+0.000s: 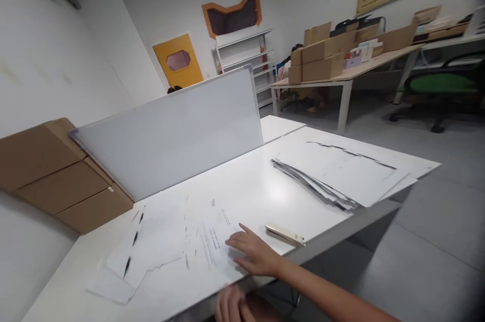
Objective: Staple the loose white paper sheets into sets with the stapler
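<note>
My right hand (pixel 255 252) is open at the table's near edge. Its fingers are spread over a white printed sheet (pixel 210 244) and hold nothing. At the bottom of the head view, just below the edge, is my left hand (pixel 232 306). Its bent fingers are smeared by motion, so their grip cannot be made out. A slim cream stapler (pixel 284 234) lies to the right of my right hand, apart from it. More loose white papers (pixel 151 241) overlap on the left of the table.
On the right of the white table (pixel 250 201) are a pile of papers with dark edges (pixel 314 185) and a large white sheet (pixel 364 175). A whiteboard (pixel 170 130) stands along the back. Cardboard boxes (pixel 60 175) are stacked at left, others (pixel 318 57) on a farther table.
</note>
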Demonstrator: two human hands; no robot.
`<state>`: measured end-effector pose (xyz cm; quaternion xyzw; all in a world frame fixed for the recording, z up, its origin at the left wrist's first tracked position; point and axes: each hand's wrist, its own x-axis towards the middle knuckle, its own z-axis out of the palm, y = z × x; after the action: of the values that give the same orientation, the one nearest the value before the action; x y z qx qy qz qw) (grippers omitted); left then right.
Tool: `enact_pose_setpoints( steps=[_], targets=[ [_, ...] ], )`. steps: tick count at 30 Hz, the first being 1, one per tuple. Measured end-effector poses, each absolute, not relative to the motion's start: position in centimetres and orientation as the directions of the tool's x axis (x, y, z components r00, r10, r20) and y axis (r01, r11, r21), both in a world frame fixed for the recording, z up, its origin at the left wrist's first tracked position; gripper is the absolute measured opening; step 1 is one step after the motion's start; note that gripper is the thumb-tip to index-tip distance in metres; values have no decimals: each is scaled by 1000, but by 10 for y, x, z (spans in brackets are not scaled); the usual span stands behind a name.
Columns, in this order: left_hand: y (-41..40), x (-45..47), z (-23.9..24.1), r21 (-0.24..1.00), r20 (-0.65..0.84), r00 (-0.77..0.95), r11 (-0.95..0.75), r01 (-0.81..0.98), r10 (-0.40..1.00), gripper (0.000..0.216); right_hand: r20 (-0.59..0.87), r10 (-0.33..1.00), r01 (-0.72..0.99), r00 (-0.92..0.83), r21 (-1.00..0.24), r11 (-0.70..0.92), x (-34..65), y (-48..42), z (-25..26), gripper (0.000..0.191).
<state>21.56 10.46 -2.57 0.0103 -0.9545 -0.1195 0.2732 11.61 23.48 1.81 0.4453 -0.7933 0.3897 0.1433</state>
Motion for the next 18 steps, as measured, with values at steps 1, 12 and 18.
enact_pose_setpoints(
  steps=[1, 12, 18],
  targets=[
    [110, 212, -20, 217, 539, -835, 976, 13, -109, 33, 609, -526, -802, -594, -502, 324, 122, 236, 20, 39],
    [118, 214, -30, -2, 563, -826, 999, 51, 44, 51, 392, -260, -457, -882, -585, 670, 133, 347, -21, 50],
    [99, 216, -44, -151, 562, -800, 977, 152, 212, 76, 319, -443, -516, -838, -727, 454, 125, 358, -10, 49]
  ],
)
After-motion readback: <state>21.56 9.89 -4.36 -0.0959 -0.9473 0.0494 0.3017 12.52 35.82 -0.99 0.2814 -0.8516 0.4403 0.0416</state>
